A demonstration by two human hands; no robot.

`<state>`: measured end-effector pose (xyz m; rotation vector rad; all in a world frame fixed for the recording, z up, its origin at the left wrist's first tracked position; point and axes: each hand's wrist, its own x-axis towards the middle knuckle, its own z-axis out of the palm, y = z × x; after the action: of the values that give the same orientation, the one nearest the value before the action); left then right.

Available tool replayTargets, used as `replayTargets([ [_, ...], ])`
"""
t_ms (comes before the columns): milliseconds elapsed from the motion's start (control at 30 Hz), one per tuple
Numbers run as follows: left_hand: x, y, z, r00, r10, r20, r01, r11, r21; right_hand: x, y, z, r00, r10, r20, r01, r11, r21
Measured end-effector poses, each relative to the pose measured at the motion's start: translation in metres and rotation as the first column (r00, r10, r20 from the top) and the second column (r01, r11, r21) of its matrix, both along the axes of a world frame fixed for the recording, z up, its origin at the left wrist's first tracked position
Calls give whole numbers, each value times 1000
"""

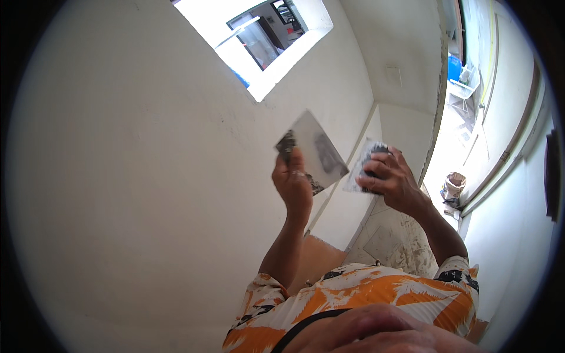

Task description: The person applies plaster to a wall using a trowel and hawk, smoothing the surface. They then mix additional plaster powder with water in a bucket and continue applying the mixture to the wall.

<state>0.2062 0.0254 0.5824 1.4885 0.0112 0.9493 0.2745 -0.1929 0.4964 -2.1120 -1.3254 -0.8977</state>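
Observation:
My left hand point(293, 181) grips a flat, squarish metal plastering plate point(318, 147) by its lower left edge, thumb over the top. A dull grey smear lies on its face, and dark, speckled residue marks the edge by the thumb. Just to the right, my right hand point(388, 176) is closed round the dark grip of a plastering trowel point(355, 178), whose pale blade is coated with white material. The trowel's left edge is close to the plate's right corner; whether they touch I cannot tell. Both tools are held up in the air, slightly blurred.
A large off-white wall point(135, 176) stands close on the left, with a window opening point(268, 50) at the top. Debris-marked floor point(385, 241) shows below my hands. At right, a passage holds an open bag point(453, 185), a white chair point(465, 88) and a blue object point(454, 67).

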Motion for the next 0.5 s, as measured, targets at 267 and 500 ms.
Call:
replayTargets([
  [267,75,24,65,985,136,106,-171,678,715,18,2,-167,-260,923,-284,805,370,464],
  [500,197,11,111,860,499,109,-231,190,954,-2,22,-262,-341,932,-118,814,356,458],
])
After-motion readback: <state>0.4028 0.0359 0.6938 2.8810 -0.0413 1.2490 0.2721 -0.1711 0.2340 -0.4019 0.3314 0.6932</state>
